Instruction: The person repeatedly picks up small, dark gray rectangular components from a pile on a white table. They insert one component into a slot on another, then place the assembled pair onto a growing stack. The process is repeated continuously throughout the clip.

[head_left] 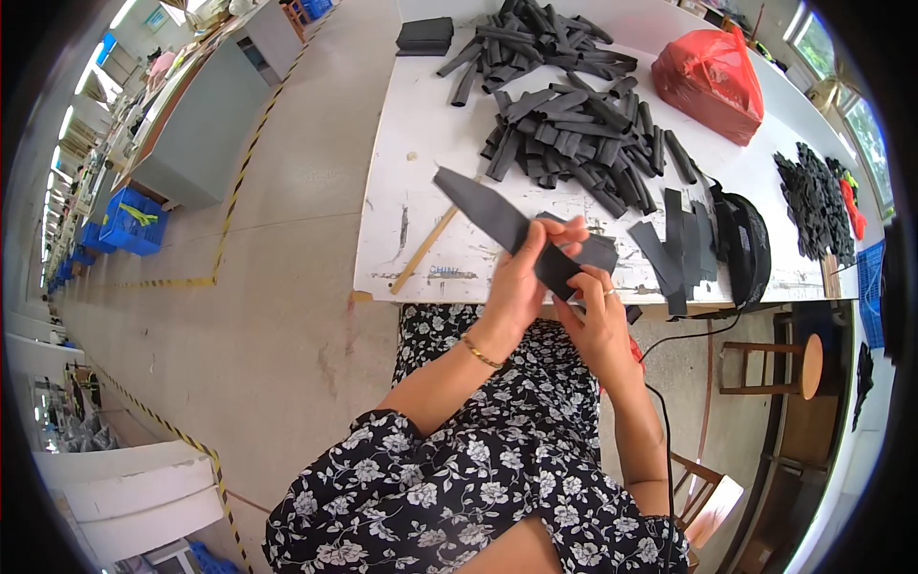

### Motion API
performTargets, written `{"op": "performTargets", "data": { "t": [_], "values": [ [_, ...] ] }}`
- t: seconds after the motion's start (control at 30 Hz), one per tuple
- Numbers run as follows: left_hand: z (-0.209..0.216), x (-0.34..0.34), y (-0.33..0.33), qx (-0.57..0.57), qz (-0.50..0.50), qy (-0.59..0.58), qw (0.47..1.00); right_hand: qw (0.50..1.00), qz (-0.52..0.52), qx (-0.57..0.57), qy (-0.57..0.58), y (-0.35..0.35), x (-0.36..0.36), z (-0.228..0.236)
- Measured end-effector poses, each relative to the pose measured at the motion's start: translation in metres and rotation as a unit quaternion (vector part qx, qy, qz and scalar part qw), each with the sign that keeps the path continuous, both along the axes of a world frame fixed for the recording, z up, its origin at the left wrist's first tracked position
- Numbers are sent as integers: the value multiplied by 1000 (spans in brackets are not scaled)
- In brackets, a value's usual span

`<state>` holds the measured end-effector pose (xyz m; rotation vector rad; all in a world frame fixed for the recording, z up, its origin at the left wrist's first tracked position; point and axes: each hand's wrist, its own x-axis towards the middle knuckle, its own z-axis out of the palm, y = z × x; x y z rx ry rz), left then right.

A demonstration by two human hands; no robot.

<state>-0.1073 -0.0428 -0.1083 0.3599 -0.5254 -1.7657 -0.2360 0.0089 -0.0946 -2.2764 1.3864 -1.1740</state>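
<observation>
A long dark grey strip of sheet material (486, 212) is held between my two hands above the table's near edge. My left hand (517, 279) pinches it around its middle, thumb on top, while the far end points up and to the left. My right hand (595, 311) grips the near end with thumb and fingers. Just behind my fingers, another dark piece (600, 253) lies on the white table (392, 191). To the right of it are several flat dark strips (677, 239), some overlapping.
Rolled dark tubes (574, 129) are heaped on the table, with a flat dark stack (425, 36) at far left. A red plastic bag (712, 81), a black bag (746, 239) and a dark pile (813, 201) stand right. A wooden stick (424, 251) lies left; a stool (809, 366) stands right.
</observation>
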Motion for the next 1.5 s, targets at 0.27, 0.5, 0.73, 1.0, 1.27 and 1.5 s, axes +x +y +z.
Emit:
{"op": "performTargets", "data": {
  "t": [0.27, 0.5, 0.73, 1.0, 1.27, 1.5],
  "values": [
    [6, 8, -13, 28, 42, 30, 998, 997, 22, 38, -57, -12, -13, -9],
    [6, 0, -3, 37, 77, 48, 995, 998, 13, 23, -55, -18, -10, -2],
    [-1, 0, -3, 28, 72, 52, 996, 999, 17, 19, -48, -23, -8, -2],
    [0, 5, -3, 29, 53, 52, 997, 998, 26, 40, -49, -26, -8, 0],
    [-1, 5, -12, 1, 81, 42, 996, 928, -51, 191, -314, -25, 13, -20],
    [19, 38, -31, -110, 108, 39, 987, 823, -127, 230, -504, -20, -1, -8]
  ]
}}
